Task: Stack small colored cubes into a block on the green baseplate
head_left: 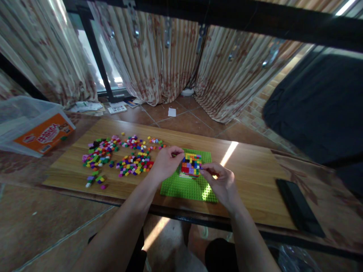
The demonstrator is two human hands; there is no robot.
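A block of colourful toy bricks point(190, 170), with red, purple, yellow, orange and black pieces on top, stands on a green studded baseplate point(181, 190). My left hand point(166, 164) is at the block's upper left corner, thumb and fingers pinched together; what they hold, if anything, is hidden. At the right edge of the block, my right hand point(221, 181) pinches a small dark toy brick point(201, 167) between thumb and fingertips. The brick is close against the block; whether it is pressed on I cannot tell.
Loose toy bricks point(135, 163) lie in several piles on the wooden table point(249, 166), left of the baseplate. A clear plastic box point(36, 126) with an orange label stands at the far left. A black flat object point(300, 207) lies at the right end. Striped curtains point(159, 68) hang behind.
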